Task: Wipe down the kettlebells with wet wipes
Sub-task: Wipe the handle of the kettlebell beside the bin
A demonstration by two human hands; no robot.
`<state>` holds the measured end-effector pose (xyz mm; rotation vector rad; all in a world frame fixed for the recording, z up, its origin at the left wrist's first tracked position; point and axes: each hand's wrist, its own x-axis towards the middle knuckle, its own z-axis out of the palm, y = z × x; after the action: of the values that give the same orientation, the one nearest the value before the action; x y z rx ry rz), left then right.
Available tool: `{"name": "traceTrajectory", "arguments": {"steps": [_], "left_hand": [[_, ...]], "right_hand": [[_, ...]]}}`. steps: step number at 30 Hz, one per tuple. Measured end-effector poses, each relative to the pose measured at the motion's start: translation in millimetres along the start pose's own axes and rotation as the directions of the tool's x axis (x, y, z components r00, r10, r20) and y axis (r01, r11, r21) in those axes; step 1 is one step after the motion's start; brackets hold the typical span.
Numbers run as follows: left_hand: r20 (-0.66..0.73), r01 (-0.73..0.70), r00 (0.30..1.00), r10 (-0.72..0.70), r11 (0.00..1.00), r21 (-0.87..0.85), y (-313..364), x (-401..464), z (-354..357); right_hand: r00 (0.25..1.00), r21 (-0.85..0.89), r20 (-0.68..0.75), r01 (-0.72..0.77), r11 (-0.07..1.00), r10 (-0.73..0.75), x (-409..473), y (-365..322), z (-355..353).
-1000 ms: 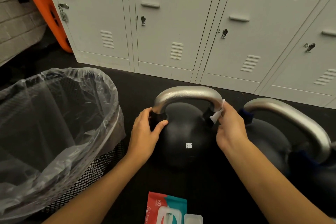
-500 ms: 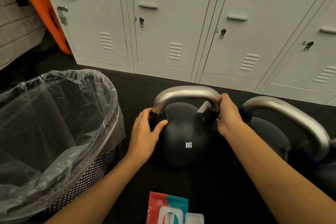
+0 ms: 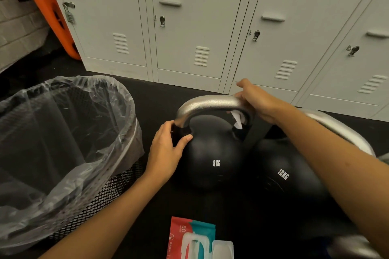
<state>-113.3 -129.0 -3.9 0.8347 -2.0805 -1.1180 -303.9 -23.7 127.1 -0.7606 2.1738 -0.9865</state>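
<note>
Black 8 kg kettlebell (image 3: 210, 160), floor centre: left hand (image 3: 166, 151) grips its handle base, right hand (image 3: 256, 101) clamps wet wipe (image 3: 237, 120) round the handle top; right-side 12 kg kettlebell (image 3: 284, 174) seemingly unwiped.

Dim indoor light from overhead; pale grey metal lockers (image 3: 189, 27) are brightest. Black floor (image 3: 242, 216) swallows shadow detail. Soft glare on curved silver kettlebell handle (image 3: 206, 103). Wide-angle bending at edges; lower right corner blurred.

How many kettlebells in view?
2 clearly: the 8KG kettlebell between both hands, and the 12KG kettlebell to its right. A blurred metallic shape at bottom right may be another.
</note>
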Motion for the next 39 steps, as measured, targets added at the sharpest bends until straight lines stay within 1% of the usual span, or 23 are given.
{"name": "traceTrajectory", "arguments": {"steps": [2, 3, 5, 7, 9, 11, 14, 17, 19, 21, 23, 25, 28, 30, 33, 35, 36, 37, 38, 39], "left_hand": [[0.0, 0.0, 1.0, 0.0, 1.0, 0.015, 3, 0, -1], [0.001, 0.0, 1.0, 0.0, 1.0, 0.02, 4, 0, -2], [0.003, 0.006, 1.0, -0.006, 1.0, 0.025, 6, 0, -3], [0.003, 0.009, 1.0, -0.009, 1.0, 0.024, 6, 0, -3], [0.009, 0.011, 1.0, -0.011, 1.0, 0.026, 6, 0, -4], [0.018, 0.012, 1.0, -0.013, 1.0, 0.027, 6, 0, -5], [0.019, 0.013, 1.0, -0.013, 1.0, 0.009, 6, 0, -5], [0.022, 0.017, 1.0, -0.017, 1.0, -0.005, 7, 0, -5], [0.021, 0.018, 1.0, -0.018, 1.0, -0.012, 7, -1, -6], [0.025, 0.02, 1.0, -0.02, 1.0, -0.017, 6, -1, -6], [0.033, 0.026, 0.999, -0.025, 0.999, -0.022, 7, -2, -6], [0.042, 0.033, 0.999, -0.032, 0.999, -0.026, 8, -1, -7], [0.045, 0.052, 0.998, -0.05, 0.998, -0.032, 8, -1, -7], [0.039, 0.052, 0.998, -0.05, 0.998, -0.031, 8, -1, -7], [0.03, 0.042, 0.999, -0.041, 0.999, -0.03, 8, -1, -7], [0.029, 0.037, 0.999, -0.036, 0.999, -0.033, 7, -1, -6], [0.027, 0.033, 0.999, -0.032, 0.999, -0.037, 7, -1, -6], [0.026, 0.028, 0.999, -0.027, 0.999, -0.038, 6, -1, -6], [0.026, 0.026, 0.999, -0.025, 0.999, -0.038, 6, -1, -6], [0.027, 0.028, 0.999, -0.027, 0.999, -0.038, 6, -1, -6]], "right_hand": [[0.998, 0.206, 0.053, -0.054, 0.977, 0.044, 2, 17, -4], [0.997, 0.312, 0.051, -0.067, 0.948, 0.054, 2, 25, -4], [0.996, 0.48, -0.007, -0.075, 0.874, 0.089, 0, 36, 2], [0.985, 0.572, -0.073, -0.089, 0.815, 0.159, -1, 45, 8], [0.974, 0.616, -0.114, -0.084, 0.783, 0.194, -6, 47, 12], [0.964, 0.579, -0.156, -0.087, 0.81, 0.215, -10, 48, 15], [0.955, 0.473, -0.216, -0.078, 0.878, 0.202, -19, 52, 17], [0.958, 0.406, -0.243, -0.04, 0.913, 0.15, -24, 54, 19], [0.951, 0.333, -0.299, 0.02, 0.943, 0.085, -30, 44, 22], [0.936, 0.252, -0.35, 0.119, 0.96, -0.025, -36, 30, 28], [0.93, 0.154, -0.351, 0.176, 0.972, -0.113, -41, 15, 31], [0.926, 0.115, -0.351, 0.188, 0.975, -0.137, -40, 6, 30], [0.917, 0.176, -0.394, 0.134, 0.975, -0.055, -33, 16, 26], [0.912, 0.299, -0.401, 0.038, 0.953, 0.09, -32, 35, 28], [0.913, 0.541, -0.271, -0.118, 0.832, 0.306, -33, 60, 36], [0.901, 0.677, -0.193, -0.165, 0.717, 0.389, -35, 60, 40], [0.893, 0.71, -0.189, -0.164, 0.685, 0.409, -35, 56, 41], [0.89, 0.711, -0.211, -0.145, 0.688, 0.405, -34, 52, 41], [0.891, 0.674, -0.257, -0.113, 0.73, 0.375, -34, 49, 42], [0.892, 0.597, -0.315, -0.078, 0.798, 0.323, -38, 44, 43]]}}
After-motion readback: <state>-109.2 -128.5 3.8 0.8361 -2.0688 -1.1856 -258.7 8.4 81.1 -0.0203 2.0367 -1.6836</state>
